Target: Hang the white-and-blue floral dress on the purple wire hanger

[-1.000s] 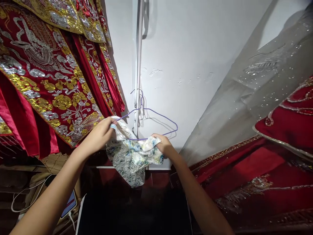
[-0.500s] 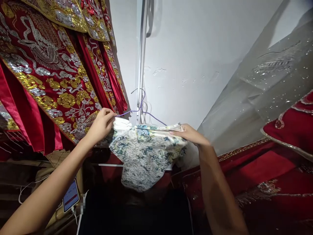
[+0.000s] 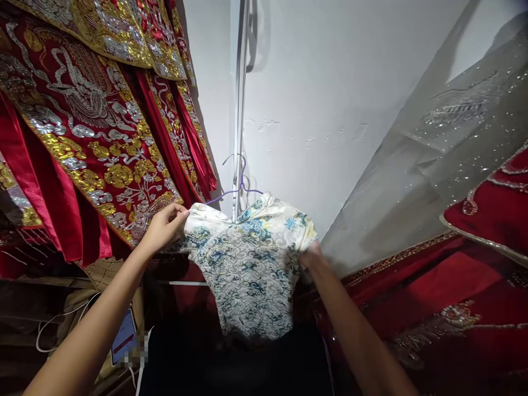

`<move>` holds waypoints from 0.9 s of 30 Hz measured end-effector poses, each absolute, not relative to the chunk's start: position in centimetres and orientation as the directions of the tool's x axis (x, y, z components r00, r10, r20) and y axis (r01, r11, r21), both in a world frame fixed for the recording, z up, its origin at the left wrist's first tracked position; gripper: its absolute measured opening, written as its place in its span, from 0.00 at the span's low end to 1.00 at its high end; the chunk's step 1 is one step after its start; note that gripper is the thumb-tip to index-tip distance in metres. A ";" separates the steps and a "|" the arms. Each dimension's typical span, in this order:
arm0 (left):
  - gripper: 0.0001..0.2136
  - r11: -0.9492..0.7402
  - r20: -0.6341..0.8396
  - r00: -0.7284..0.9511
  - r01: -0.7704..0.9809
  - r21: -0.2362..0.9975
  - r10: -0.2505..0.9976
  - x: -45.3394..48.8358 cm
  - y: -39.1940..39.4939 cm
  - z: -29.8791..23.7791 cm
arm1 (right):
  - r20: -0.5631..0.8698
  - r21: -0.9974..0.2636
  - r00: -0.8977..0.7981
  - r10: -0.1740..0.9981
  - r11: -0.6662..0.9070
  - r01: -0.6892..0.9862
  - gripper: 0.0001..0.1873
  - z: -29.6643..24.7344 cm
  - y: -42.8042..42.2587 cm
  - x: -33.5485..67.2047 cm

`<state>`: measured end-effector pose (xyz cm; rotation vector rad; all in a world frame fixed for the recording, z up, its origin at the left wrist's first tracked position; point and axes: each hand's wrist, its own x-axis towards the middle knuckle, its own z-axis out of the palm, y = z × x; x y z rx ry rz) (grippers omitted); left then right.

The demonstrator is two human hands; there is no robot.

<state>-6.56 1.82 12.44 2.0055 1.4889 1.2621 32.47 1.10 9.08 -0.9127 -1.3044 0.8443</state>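
Observation:
A short-sleeved garment (image 3: 251,264) in white, blue and yellow floral print hangs on a purple wire hanger (image 3: 242,179) in front of me. The hanger's hook and upper arms show above the neckline; the rest is inside the cloth. My left hand (image 3: 165,223) is closed in a pinch on the garment's left shoulder edge. At the right sleeve's opening is my right hand (image 3: 312,254), touching the cloth. Its fingers are hidden by the sleeve and blurred. The garment's lower end runs into the dark area near my body.
Red costumes with gold and silver embroidery (image 3: 119,173) hang at the left. A pale metal upright (image 3: 238,99) stands behind the hanger. A phone (image 3: 124,336) with a cable lies at lower left. Sheer sparkling fabric (image 3: 449,143) and red beaded garments (image 3: 490,214) fill the right side.
My right hand has moved from the top of the right shoulder down to the sleeve opening. The right shoulder and sleeve now lie spread out over the hanger, and the garment hangs straighter.

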 end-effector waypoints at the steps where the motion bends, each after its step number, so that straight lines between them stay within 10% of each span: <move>1: 0.19 -0.379 0.441 0.037 0.578 0.723 0.897 -7.0 1.9 12.2 | 0.380 -0.923 0.096 0.920 0.383 -0.021 0.32 9.1 1.0 33.1; 9: 0.16 -0.565 0.738 0.054 0.681 0.465 0.672 -2.3 0.8 16.6 | 0.289 -0.929 0.280 0.916 0.339 -0.149 0.23 14.2 -0.5 34.5; 12: 0.19 -0.665 0.725 0.108 0.505 0.550 0.681 0.9 -0.9 18.3 | 0.288 -0.917 0.414 0.863 0.374 -0.141 0.23 13.7 -3.1 33.0; 16: 0.22 -0.470 0.467 0.220 -0.043 0.882 0.856 4.9 -3.7 18.3 | 0.334 -0.934 0.482 0.810 0.354 0.052 0.25 10.4 -9.7 29.5; 19: 0.20 -0.103 0.199 0.298 -0.308 0.946 0.933 6.3 -6.2 17.1 | 0.321 -0.910 -0.206 0.924 0.362 0.202 0.23 9.2 -13.7 27.5; 22: 0.16 0.213 -0.048 0.434 -0.342 0.915 0.900 5.8 -9.0 15.2 | 0.132 -0.901 -0.720 0.681 0.386 0.200 0.19 9.0 -13.5 27.4; 27: 0.14 0.182 -0.220 0.711 0.131 0.975 0.668 3.3 -13.1 14.2 | 0.390 -0.758 -0.248 0.887 0.462 0.460 0.29 6.2 -6.3 28.9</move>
